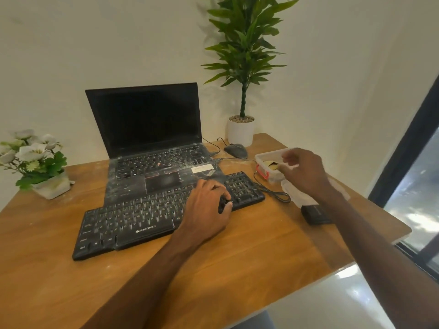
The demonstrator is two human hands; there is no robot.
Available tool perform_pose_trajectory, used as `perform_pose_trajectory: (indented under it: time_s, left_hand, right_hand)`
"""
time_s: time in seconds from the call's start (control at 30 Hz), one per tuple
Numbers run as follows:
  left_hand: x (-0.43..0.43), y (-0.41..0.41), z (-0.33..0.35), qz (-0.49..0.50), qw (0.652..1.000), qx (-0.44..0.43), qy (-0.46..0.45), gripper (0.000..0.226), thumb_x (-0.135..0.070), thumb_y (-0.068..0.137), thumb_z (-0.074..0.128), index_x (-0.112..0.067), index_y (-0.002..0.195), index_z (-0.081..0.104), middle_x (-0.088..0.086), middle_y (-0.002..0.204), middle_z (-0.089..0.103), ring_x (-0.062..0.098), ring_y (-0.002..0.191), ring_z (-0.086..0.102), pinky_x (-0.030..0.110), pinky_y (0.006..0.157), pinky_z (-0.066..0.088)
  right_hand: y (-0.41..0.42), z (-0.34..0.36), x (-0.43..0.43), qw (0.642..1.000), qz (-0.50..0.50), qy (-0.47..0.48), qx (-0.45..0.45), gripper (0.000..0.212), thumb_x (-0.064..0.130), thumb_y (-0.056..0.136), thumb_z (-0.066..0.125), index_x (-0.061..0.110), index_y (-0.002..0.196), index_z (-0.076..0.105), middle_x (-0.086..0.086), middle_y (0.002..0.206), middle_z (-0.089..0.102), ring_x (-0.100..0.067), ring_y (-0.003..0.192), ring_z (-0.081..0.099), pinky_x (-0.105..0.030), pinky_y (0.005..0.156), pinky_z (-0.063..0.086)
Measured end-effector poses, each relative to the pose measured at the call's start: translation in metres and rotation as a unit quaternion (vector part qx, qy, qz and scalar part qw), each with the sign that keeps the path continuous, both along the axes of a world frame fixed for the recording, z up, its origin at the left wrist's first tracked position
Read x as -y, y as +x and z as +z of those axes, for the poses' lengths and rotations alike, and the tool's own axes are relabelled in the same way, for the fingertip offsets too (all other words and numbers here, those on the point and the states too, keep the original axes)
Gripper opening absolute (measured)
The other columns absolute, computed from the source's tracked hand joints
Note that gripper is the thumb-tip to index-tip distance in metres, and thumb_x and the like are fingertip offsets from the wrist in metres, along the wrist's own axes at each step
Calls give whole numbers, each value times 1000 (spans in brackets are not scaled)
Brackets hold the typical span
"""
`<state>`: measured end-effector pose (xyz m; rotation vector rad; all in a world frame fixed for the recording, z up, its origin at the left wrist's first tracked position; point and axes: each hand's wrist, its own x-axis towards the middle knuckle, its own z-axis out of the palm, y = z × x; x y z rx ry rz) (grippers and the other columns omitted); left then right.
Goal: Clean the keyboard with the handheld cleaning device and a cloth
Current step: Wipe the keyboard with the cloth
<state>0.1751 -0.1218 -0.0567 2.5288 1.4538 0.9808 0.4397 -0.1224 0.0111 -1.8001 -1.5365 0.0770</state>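
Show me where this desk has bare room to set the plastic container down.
Widest bare wood: the table's front strip, between the keyboard and the near edge. A smaller patch lies between the flower pot and the keyboard's left end. The right side is crowded: container, cable, cloth, black box.

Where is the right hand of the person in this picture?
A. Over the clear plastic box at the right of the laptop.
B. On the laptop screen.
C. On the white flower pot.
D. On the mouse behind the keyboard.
A: the right hand is over the clear plastic box, fingers loosely bent. The mouse lies untouched, and the left hand grips a small black device at the keyboard.
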Motion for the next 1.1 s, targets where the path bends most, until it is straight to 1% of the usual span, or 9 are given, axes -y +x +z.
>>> perform_pose_trajectory:
  time_s: [0.13, 0.2, 0.3, 0.6, 0.77, 0.83, 0.93, 1.03, 1.1]
  left_hand:
    - [-1, -2, -6, -11, 1000, 11, 1, 22, -43, 95, 66, -29, 112, 69, -11, 125, 61, 7, 121, 41, 26, 97, 35]
    - [-3, -3, -8, -10, 1000, 11, 4, 24, -44, 95, 65, -30, 114, 68, -11, 125, 61, 7, 122, 41, 28, 99, 38]
    - [-3, -4, -10, -6, 1000, 7, 4, 26, -45, 96, 63, -30, 117, 67, -10, 125, 60, 9, 123, 42, 29, 101, 39]
    - [-2, -4, -8, -5, 1000, 18, 5, 24, -42, 94, 67, -29, 114, 69, -11, 124, 61, 9, 124, 42, 31, 104, 43]
    - [4, -10, 13, -11, 994, 110, -20, 18, -39, 95, 69, -33, 112, 67, -19, 121, 60, -1, 118, 43, 17, 96, 34]
    - [10, -14, 27, -44, 974, 205, -80, 21, -41, 96, 70, -34, 115, 66, -21, 118, 63, -4, 111, 54, 17, 93, 43]
    - [18, -24, 45, -123, 907, 337, -220, 33, -37, 95, 75, -29, 126, 65, -13, 119, 72, 5, 107, 69, 29, 92, 58]
    - [27, -38, 46, -151, 843, 402, -324, 43, -33, 96, 74, -22, 135, 61, -2, 122, 74, 16, 109, 74, 38, 93, 61]
    - [30, -48, 38, -140, 835, 415, -334, 40, -26, 97, 73, -18, 135, 62, 2, 120, 76, 21, 105, 76, 41, 91, 62]
  right_hand:
    - [12, 12, -73, 988, -1, -130, 85, 40, 14, 78, 81, 6, 114, 68, -11, 115, 69, -26, 105, 66, -35, 92, 54]
    - [15, 16, -99, 957, -4, -240, 165, 49, 21, 74, 85, 4, 117, 68, -12, 119, 67, -29, 109, 64, -37, 92, 55]
    - [18, 9, -118, 929, 9, -293, 227, 47, 26, 77, 82, 9, 120, 71, -11, 127, 66, -28, 112, 63, -36, 95, 54]
    - [27, 12, -104, 993, -54, -77, 67, 32, 25, 80, 77, 20, 112, 76, -11, 111, 72, -32, 96, 67, -41, 80, 57]
    - [-1, 50, -40, 997, 33, 58, 34, 24, 24, 83, 76, 15, 105, 79, -4, 94, 76, -24, 89, 69, -29, 74, 46]
    - [-25, 59, -9, 995, 92, 37, -29, 25, 25, 82, 82, 16, 105, 79, 3, 91, 76, -16, 84, 70, -32, 76, 51]
    - [-64, 47, 24, 980, 165, -31, -103, 26, 30, 79, 85, 27, 104, 78, 14, 89, 75, -3, 80, 70, -27, 74, 57]
    - [-100, 20, 39, 979, 177, -47, -90, 39, 36, 76, 86, 29, 113, 75, 20, 97, 72, 4, 86, 68, -24, 78, 59]
    - [-114, 5, 46, 977, 184, -53, -89, 40, 40, 75, 86, 30, 111, 75, 18, 98, 74, 3, 86, 68, -24, 78, 59]
